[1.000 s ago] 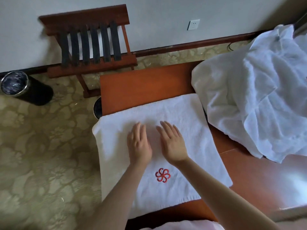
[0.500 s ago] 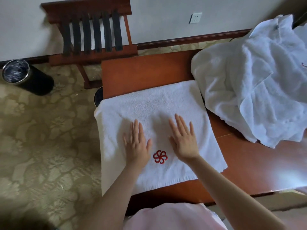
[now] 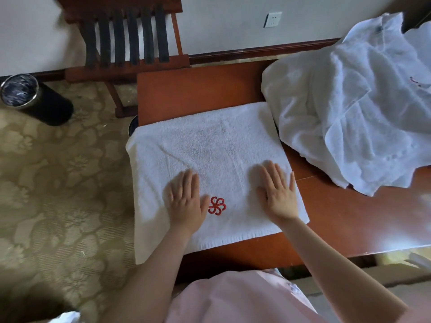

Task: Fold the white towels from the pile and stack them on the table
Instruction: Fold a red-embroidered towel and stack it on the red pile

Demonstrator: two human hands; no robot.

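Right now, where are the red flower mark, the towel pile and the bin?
red flower mark (image 3: 217,205), head view, middle of the stitching
towel pile (image 3: 349,108), head view, crumpled middle
bin (image 3: 56,110), head view, black side wall

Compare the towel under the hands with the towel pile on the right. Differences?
1. The flat towel lies spread and smooth; the pile is crumpled.
2. The left hand and right hand rest flat on the flat towel; nothing touches the pile.
3. The flat towel overhangs the left edge of the table; the pile sits toward its right.
Shared: both are white and lie on the table.
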